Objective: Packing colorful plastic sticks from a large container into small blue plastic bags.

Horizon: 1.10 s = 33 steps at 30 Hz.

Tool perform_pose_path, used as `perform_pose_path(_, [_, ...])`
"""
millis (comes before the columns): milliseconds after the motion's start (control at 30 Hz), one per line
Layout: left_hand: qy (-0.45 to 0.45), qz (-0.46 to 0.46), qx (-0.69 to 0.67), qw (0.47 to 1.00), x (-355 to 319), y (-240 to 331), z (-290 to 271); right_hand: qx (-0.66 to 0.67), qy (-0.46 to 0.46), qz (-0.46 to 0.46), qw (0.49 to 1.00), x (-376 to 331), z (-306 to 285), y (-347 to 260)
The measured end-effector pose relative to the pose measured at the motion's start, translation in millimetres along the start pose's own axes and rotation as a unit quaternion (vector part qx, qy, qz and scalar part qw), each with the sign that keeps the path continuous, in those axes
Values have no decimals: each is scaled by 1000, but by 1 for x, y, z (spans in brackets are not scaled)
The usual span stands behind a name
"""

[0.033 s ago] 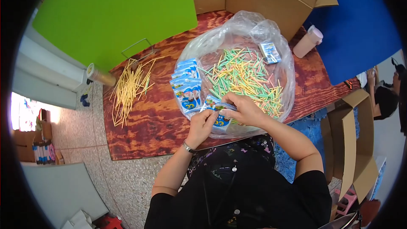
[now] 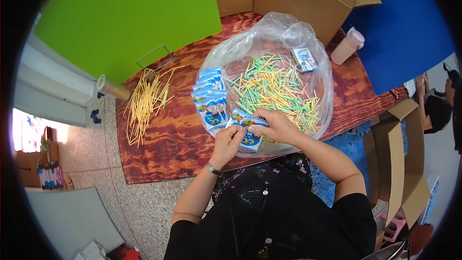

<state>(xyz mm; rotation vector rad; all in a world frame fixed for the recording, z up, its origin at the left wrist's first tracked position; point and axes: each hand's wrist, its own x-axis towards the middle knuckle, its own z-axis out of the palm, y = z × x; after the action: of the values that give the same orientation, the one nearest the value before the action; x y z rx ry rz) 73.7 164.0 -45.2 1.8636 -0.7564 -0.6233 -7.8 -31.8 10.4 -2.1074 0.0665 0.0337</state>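
Observation:
Both hands pinch one small blue-and-white printed packet over the near rim of a clear plastic bag. My left hand is closed on its left edge, thumb against fingers. From the right, my right hand grips the packet's upper part, fingertips close to the left thumb. Whether the packet is sealed or torn I cannot tell. Left of it, several similar blue packets lie overlapping in a column. Beyond my hands, a heap of short yellow, green and pink sticks rests on the spread bag.
A stack of small blue-and-white cards or packets lies by the bag's far right rim. Long pale-yellow sticks lie at left beside a clear cylinder. A pink bottle stands at right. Cardboard boxes stand behind; another person's arm shows far right.
The packet's lower part has turned slightly, showing more of its printed face. Both hands keep their grip in nearly the same place.

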Motion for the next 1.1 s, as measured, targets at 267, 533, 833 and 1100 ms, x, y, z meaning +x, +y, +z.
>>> perform_pose_path(267, [-41,4,-55,998,3,3,5,-14,45,-120,992,-20,9,14])
perform_pose_path(533, [43,41,19,998,4,7,12,25,7,-127,992,-14,-8,19])
perform_pose_path(833, [117,34,-41,992,11,-6,-2,-327,-20,119,937,31,-58,83])
perform_pose_path(1100, [128,13,-48,991,6,-13,-2,-431,-144,210,866,54,-58,70])
